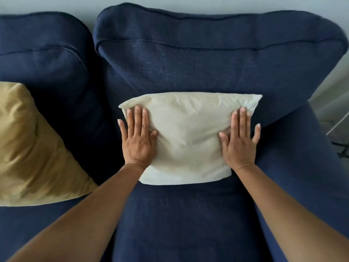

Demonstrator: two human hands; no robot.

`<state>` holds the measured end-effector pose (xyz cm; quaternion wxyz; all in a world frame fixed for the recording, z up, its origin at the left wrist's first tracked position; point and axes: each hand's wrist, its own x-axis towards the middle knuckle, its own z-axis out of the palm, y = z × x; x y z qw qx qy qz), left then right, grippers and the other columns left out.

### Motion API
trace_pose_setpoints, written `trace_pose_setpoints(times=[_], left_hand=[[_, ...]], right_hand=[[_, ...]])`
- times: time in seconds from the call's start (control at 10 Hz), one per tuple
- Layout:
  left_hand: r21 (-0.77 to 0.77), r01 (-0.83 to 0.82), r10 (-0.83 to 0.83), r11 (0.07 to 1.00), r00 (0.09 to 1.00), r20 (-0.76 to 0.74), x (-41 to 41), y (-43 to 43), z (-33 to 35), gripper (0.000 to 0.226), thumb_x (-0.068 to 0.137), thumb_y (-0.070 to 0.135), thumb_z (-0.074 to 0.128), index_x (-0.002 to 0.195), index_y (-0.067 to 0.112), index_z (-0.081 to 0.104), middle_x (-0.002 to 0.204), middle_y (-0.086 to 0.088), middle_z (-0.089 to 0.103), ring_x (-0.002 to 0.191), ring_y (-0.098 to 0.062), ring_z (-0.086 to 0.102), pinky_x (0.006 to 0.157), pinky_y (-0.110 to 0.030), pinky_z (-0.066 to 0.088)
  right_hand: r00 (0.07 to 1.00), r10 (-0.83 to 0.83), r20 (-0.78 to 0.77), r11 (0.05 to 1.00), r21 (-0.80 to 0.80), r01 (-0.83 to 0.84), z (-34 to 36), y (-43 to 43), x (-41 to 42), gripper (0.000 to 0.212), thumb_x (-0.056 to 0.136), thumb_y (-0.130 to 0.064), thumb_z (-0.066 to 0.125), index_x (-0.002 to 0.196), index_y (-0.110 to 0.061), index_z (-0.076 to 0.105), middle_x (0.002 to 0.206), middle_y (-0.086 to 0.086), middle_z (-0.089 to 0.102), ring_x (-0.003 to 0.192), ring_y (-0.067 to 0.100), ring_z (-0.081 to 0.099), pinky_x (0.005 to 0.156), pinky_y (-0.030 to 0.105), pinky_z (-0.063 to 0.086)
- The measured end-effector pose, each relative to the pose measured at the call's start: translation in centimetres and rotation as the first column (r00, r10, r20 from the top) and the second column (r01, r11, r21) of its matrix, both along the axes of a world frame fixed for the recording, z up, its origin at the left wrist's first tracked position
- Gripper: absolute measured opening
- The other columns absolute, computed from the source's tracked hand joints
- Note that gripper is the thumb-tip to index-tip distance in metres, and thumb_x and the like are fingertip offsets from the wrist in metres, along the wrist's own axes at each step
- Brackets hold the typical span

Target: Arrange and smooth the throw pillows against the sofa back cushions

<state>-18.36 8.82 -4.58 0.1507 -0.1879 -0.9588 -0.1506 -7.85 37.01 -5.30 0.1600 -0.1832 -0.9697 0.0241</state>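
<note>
A cream throw pillow (188, 137) leans against the right navy back cushion (207, 59) of the sofa. My left hand (137, 138) lies flat on the pillow's left side, fingers spread and pointing up. Flat on the pillow's right edge rests my right hand (239, 142), its fingers also apart. Neither hand grips the fabric. A mustard-yellow throw pillow (32, 148) leans against the left back cushion (41, 59), a corner pointing toward the middle of the sofa.
The navy seat cushion (185, 220) stretches below the cream pillow. The sofa's right arm (306, 167) curves down at the right. Beyond it, pale floor and a dark object (341, 148) show at the right edge. A light wall sits behind the sofa.
</note>
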Motion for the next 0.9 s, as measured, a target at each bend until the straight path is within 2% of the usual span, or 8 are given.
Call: trace_pose_setpoints(times=[0.1,0.2,0.3,0.4,0.6,0.7,0.8,0.9], left_hand=[[0.08,0.09,-0.082,0.993,0.991,-0.102,1.4,1.7,1.2,0.064,0.104,0.036,0.032,0.155,-0.001,0.022,0.162,-0.023,0.021,0.15,-0.043,0.012,0.122,-0.054,-0.007],[0.027,0.309,-0.302,0.951,0.941,-0.155,3.6,5.3,2.0,0.059,0.106,0.038,0.028,0.154,0.003,0.025,0.161,-0.015,0.023,0.151,-0.035,0.013,0.123,-0.054,0.0],[-0.039,0.276,-0.279,0.96,0.954,-0.108,2.3,6.3,2.1,0.059,0.104,0.035,0.032,0.154,0.003,0.032,0.162,-0.014,0.028,0.151,-0.036,0.02,0.122,-0.056,0.005],[-0.113,0.146,-0.15,0.983,0.988,-0.03,-0.9,4.3,2.4,0.061,0.104,0.035,0.028,0.157,0.006,0.024,0.165,-0.01,0.022,0.153,-0.035,0.015,0.122,-0.053,-0.006],[-0.341,-0.003,0.035,0.94,0.995,0.088,-2.7,1.2,3.6,0.064,0.105,0.046,0.006,0.161,0.014,0.003,0.169,-0.003,0.001,0.154,-0.028,-0.008,0.119,-0.049,-0.02],[-0.385,-0.022,0.091,0.923,0.983,0.16,-1.4,0.4,5.4,0.066,0.103,0.049,0.001,0.161,0.017,-0.002,0.169,-0.003,-0.004,0.154,-0.029,-0.015,0.119,-0.05,-0.02],[-0.376,-0.007,0.101,0.927,0.968,0.23,0.1,-0.7,8.4,0.066,0.103,0.048,0.006,0.16,0.017,-0.003,0.169,-0.007,-0.007,0.153,-0.03,-0.015,0.121,-0.052,-0.015],[-0.318,-0.013,0.11,0.948,0.951,0.29,1.6,-2.0,11.1,0.061,0.106,0.04,0.014,0.161,0.016,0.001,0.169,-0.006,-0.004,0.154,-0.028,-0.011,0.123,-0.052,-0.008]], right_hand=[[0.99,0.007,-0.143,0.999,-0.052,-0.015,1.2,-1.8,0.1,0.068,0.104,-0.052,0.014,0.158,-0.015,-0.004,0.167,0.01,0.004,0.154,0.022,0.003,0.121,0.052,-0.002],[0.953,0.225,-0.201,0.974,0.041,-0.221,2.4,-4.9,-1.9,0.064,0.105,-0.047,0.02,0.159,-0.015,0.006,0.165,0.003,0.008,0.153,0.02,0.007,0.121,0.05,-0.001],[0.95,0.3,-0.091,0.95,0.12,-0.289,2.7,-5.6,-4.0,0.06,0.105,-0.043,0.025,0.158,-0.015,0.017,0.165,0.007,0.016,0.152,0.02,0.011,0.121,0.049,0.0],[0.979,0.203,0.006,0.971,0.125,-0.202,2.6,-2.8,-4.6,0.062,0.105,-0.044,0.026,0.159,-0.016,0.014,0.167,0.004,0.012,0.154,0.022,0.009,0.121,0.052,0.003],[0.991,0.025,0.131,0.999,0.018,-0.027,3.6,-0.1,-2.6,0.061,0.105,-0.046,0.014,0.159,-0.02,0.0,0.168,0.002,-0.003,0.154,0.019,-0.007,0.121,0.049,-0.006],[0.973,-0.021,0.23,0.999,-0.041,0.031,5.1,-1.2,-1.6,0.063,0.103,-0.05,0.009,0.158,-0.022,-0.005,0.167,0.0,-0.01,0.153,0.019,-0.013,0.12,0.05,-0.007],[0.972,-0.043,0.232,0.985,-0.153,0.081,8.0,-3.0,-1.0,0.064,0.103,-0.05,0.014,0.158,-0.02,0.002,0.168,0.002,-0.008,0.154,0.022,-0.007,0.12,0.052,-0.001],[0.974,-0.024,0.224,0.964,-0.252,0.082,10.7,-5.2,0.3,0.062,0.104,-0.047,0.021,0.158,-0.019,0.011,0.168,0.003,0.0,0.154,0.022,0.003,0.119,0.051,0.011]])
